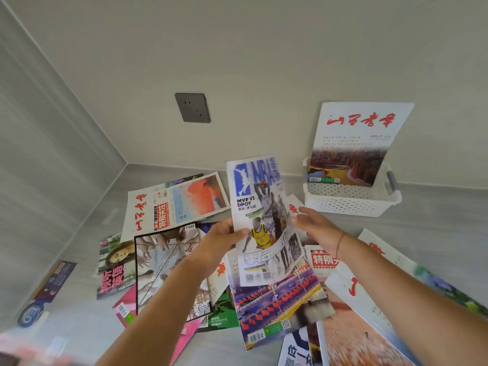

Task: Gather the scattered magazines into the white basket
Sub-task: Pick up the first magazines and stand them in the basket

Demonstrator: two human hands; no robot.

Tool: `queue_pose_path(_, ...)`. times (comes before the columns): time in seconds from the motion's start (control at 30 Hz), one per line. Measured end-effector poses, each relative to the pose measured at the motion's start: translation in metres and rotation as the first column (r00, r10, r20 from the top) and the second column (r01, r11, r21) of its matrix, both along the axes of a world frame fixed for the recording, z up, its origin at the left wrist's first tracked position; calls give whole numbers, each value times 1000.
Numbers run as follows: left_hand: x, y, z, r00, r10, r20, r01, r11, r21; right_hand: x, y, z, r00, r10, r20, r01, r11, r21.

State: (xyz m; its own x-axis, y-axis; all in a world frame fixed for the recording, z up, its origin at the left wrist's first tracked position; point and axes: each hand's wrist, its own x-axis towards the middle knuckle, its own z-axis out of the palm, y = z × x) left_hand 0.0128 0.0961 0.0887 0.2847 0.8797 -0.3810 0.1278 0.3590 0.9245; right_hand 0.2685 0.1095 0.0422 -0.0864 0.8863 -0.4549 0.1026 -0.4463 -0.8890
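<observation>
Pinched only at its left edge by the left hand (224, 235), with the right hand (314, 228) open beside it, the basketball magazine (264, 220) hangs above the scattered magazines (169, 207), short of the white basket (346, 200), and could sag and slip free.
</observation>
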Motion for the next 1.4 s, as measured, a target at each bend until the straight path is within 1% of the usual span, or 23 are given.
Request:
queue_pose_path(0.1, 5, 7, 14, 993, -45, 111, 43, 999, 17, 4, 4, 5, 981, -45, -187, 43, 999, -15)
queue_pose_path(0.13, 8, 10, 18, 987, -83, 137, 82, 997, 13, 6, 3, 6, 968, -50, -246, 47, 999, -14)
queue_pose_path(0.2, 14, 13, 22, 974, -178, 140, 178, 984, 13, 13, 0, 5, 932, -52, -359, 42, 998, -36)
queue_pose_path(0.27, 20, 17, 24, 967, -214, 141, 215, 977, 4, 23, -5, 2, 910, -46, -413, 28, 998, -49)
queue_pose_path(0.33, 27, 23, 25, 967, -197, 164, 200, 980, -1, 35, -9, -2, 900, -101, -423, 75, 994, -79)
queue_pose_path(0.4, 35, 30, 25, 969, -166, 181, 168, 986, 4, 50, -11, -4, 907, -192, -375, 161, 981, -112)
queue_pose_path(0.47, 46, 40, 23, 980, -123, 154, 122, 992, 12, 67, -10, 1, 923, -272, -271, 256, 962, -94)
queue_pose_path(0.53, 60, 54, 21, 996, -77, 38, 75, 997, 34, 83, -5, 14, 938, -320, -133, 322, 947, -7)
queue_pose_path(0.6, 78, 70, 22, 995, -40, -90, 47, 996, 80, 100, 1, 32, 934, -355, -37, 357, 928, 108)
queue_pose_path(0.67, 99, 87, 31, 990, -32, -140, 52, 988, 144, 118, 11, 55, 921, -387, 36, 371, 903, 218)
queue_pose_path(0.73, 121, 104, 44, 991, -27, -131, 55, 976, 213, 141, 25, 77, 905, -418, 78, 382, 881, 280)
queue_pose_path(0.83, 159, 133, 63, 995, 18, -99, 11, 958, 285, 177, 48, 106, 881, -454, 131, 388, 854, 347)
queue_pose_path(0.93, 195, 164, 70, 988, 80, -133, -32, 944, 329, 205, 72, 122, 864, -484, 140, 398, 825, 401)
queue_pose_path(1.07, 228, 197, 54, 973, 86, -214, -3, 932, 361, 231, 98, 109, 826, -547, 138, 463, 797, 387)
queue_pose_path(1.13, 237, 204, 39, 958, 123, -260, -26, 937, 348, 238, 103, 94, 809, -568, 152, 492, 795, 354)
queue_pose_path(1.2, 243, 205, 24, 943, 160, -290, -64, 947, 314, 241, 105, 75, 801, -572, 178, 506, 805, 311)
queue_pose_path(1.3, 250, 206, 4, 935, 194, -297, -128, 965, 228, 240, 106, 49, 799, -551, 241, 502, 831, 237)
queue_pose_path(1.4, 253, 207, -12, 925, 237, -298, -194, 967, 167, 238, 110, 34, 790, -552, 268, 506, 833, 224)
